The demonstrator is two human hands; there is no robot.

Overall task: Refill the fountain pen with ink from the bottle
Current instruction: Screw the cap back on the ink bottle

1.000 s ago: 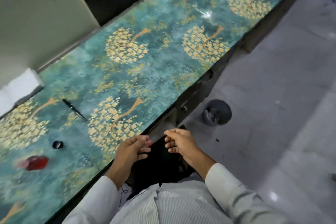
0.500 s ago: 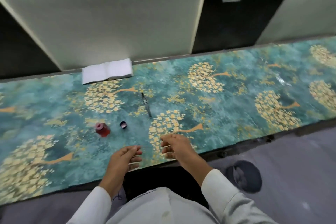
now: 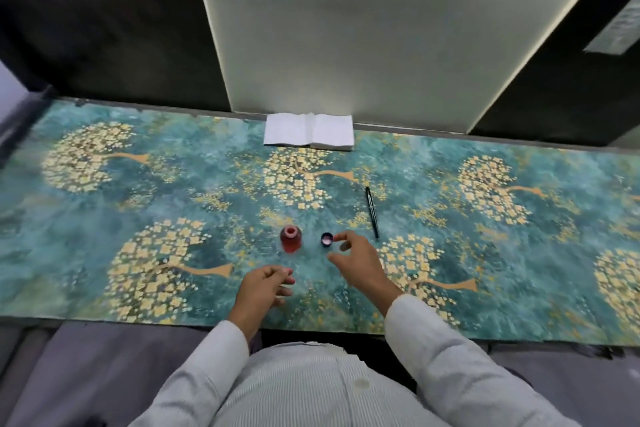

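A small red ink bottle (image 3: 290, 238) is seen standing upright and uncapped near the middle of the table (image 3: 104, 204), which is covered in a teal pattern with golden trees. Its dark cap (image 3: 327, 239) is laid just to the right of it, opening upward. The fountain pen (image 3: 372, 212), black and capped, is laid further right and slightly farther away, apart from both. An open white notebook (image 3: 309, 131) is placed at the far edge against the wall. The right hand (image 3: 356, 258) is held over the table with fingers loosely curled and nothing gripped, its fingertips just beside the cap; whether contact is made cannot be told. The left hand (image 3: 263, 288) is held nearer, below the bottle, loosely curled and holding nothing.
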